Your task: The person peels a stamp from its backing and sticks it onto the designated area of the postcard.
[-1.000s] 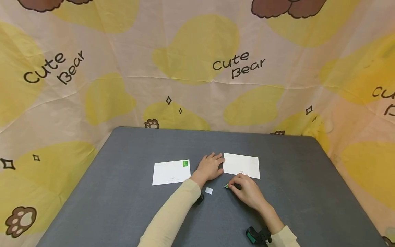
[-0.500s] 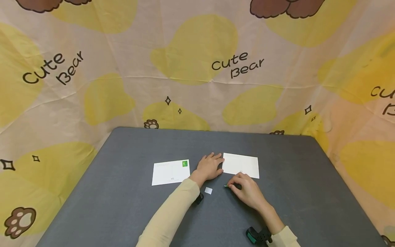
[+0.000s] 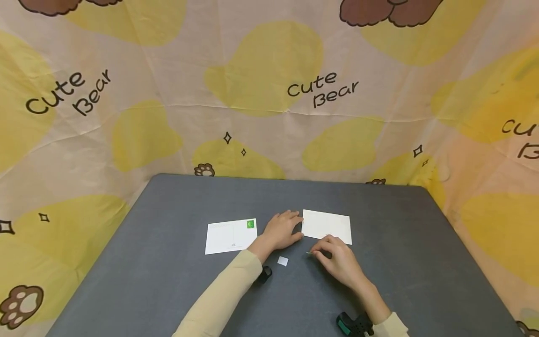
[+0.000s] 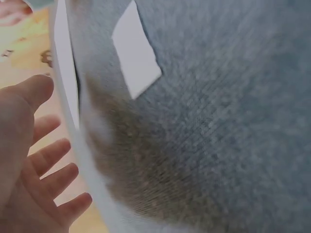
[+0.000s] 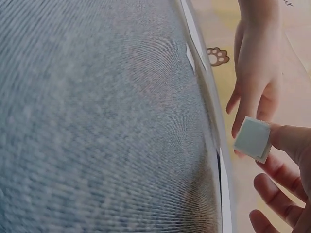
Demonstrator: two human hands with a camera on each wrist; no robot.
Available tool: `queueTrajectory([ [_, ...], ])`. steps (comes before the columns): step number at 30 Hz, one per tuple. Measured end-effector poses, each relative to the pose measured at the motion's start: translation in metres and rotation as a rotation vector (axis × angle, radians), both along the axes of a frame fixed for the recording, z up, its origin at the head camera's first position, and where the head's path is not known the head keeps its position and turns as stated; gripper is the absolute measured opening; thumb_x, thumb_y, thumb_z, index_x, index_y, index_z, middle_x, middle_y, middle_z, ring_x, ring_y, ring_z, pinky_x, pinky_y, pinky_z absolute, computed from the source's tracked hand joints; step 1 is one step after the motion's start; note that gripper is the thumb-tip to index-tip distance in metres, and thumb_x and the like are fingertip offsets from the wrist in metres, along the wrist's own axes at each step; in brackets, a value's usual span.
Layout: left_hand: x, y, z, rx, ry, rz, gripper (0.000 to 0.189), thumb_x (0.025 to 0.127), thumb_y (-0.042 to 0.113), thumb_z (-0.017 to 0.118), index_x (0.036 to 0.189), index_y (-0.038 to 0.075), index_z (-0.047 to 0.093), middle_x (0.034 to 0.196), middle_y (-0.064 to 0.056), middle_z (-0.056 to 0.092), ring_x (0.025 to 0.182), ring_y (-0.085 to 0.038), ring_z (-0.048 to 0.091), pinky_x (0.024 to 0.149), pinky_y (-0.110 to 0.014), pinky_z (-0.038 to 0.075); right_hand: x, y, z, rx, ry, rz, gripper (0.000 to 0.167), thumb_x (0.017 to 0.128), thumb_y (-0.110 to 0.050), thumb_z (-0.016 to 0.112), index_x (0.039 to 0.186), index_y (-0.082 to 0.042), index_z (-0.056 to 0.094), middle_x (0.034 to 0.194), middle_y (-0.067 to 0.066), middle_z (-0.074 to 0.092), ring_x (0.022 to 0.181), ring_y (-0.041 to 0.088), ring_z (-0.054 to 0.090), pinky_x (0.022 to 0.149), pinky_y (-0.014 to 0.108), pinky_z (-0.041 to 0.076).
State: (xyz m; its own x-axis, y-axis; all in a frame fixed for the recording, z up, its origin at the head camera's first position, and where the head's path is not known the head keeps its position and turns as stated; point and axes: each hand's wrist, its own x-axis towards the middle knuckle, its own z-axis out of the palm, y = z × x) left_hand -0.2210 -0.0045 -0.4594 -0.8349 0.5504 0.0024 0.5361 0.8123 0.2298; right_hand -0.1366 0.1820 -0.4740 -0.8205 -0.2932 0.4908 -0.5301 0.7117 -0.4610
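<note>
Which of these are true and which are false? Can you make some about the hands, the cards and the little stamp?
1. The right hand pinches a small stamp. True.
2. The left hand holds scissors. False: it lies flat on the table, holding nothing.
3. The left card has a green stamp in its corner. True.
4. The right card has a green stamp too. False: none shows.
5. A small white paper square lies between the arms. True.
</note>
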Motion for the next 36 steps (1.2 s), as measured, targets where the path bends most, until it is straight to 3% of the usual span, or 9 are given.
queueTrajectory([
  [5,0.014,-0.007,0.012,0.089,0.085,-0.092,0.039,0.088,0.037,0.059,0.122,0.017,0.060,0.126,-0.002,0.057,0.119,-0.021,0.052,0.096,-0.040,0.042,0.001,0.001,0.003,-0.018,0.015,-0.005,0.011,0.076,-0.014,0.074,0.078,-0.024,0.070,0.083,-0.017,0.057,0.076,0.001,0.050,0.063,0.024,0.045],
  [12,0.035,-0.012,0.023,0.190,0.072,-0.157,0.031,0.086,0.031,0.064,0.115,0.019,0.064,0.111,0.003,0.063,0.100,-0.014,0.061,0.087,-0.035,0.047,0.002,0.003,0.003,-0.038,0.043,0.000,0.014,0.075,-0.009,0.075,0.080,-0.022,0.070,0.084,-0.017,0.058,0.078,0.003,0.051,0.064,0.026,0.046],
  [16,0.047,-0.012,0.024,0.218,0.053,-0.153,0.029,0.084,0.029,0.067,0.111,0.019,0.065,0.106,0.005,0.065,0.092,-0.011,0.062,0.081,-0.031,0.049,0.001,0.003,0.003,-0.054,0.062,0.010,0.017,0.074,-0.007,0.075,0.080,-0.022,0.070,0.084,-0.017,0.058,0.078,0.003,0.052,0.065,0.025,0.045],
  [21,0.055,-0.011,0.020,0.272,0.085,-0.141,0.023,0.080,0.029,0.071,0.101,0.019,0.067,0.096,0.008,0.065,0.084,-0.007,0.062,0.071,-0.024,0.049,0.000,0.001,0.005,-0.101,0.055,0.028,0.018,0.075,-0.005,0.073,0.082,-0.021,0.070,0.085,-0.016,0.059,0.080,0.005,0.054,0.067,0.025,0.045],
  [28,0.057,-0.010,0.012,0.367,0.151,-0.097,0.013,0.078,0.026,0.073,0.088,0.020,0.067,0.084,0.008,0.064,0.078,-0.008,0.063,0.063,-0.018,0.047,0.000,-0.002,0.007,-0.141,0.042,0.042,0.020,0.076,-0.004,0.073,0.083,-0.023,0.069,0.086,-0.016,0.059,0.082,0.005,0.055,0.069,0.024,0.045],
  [36,0.057,-0.008,0.011,0.421,0.233,-0.083,0.011,0.076,0.021,0.075,0.077,0.021,0.064,0.076,0.009,0.061,0.071,-0.005,0.061,0.058,-0.016,0.045,-0.002,-0.004,0.009,-0.163,0.038,0.057,0.018,0.077,-0.005,0.072,0.084,-0.022,0.070,0.086,-0.013,0.060,0.084,0.006,0.056,0.072,0.023,0.045],
])
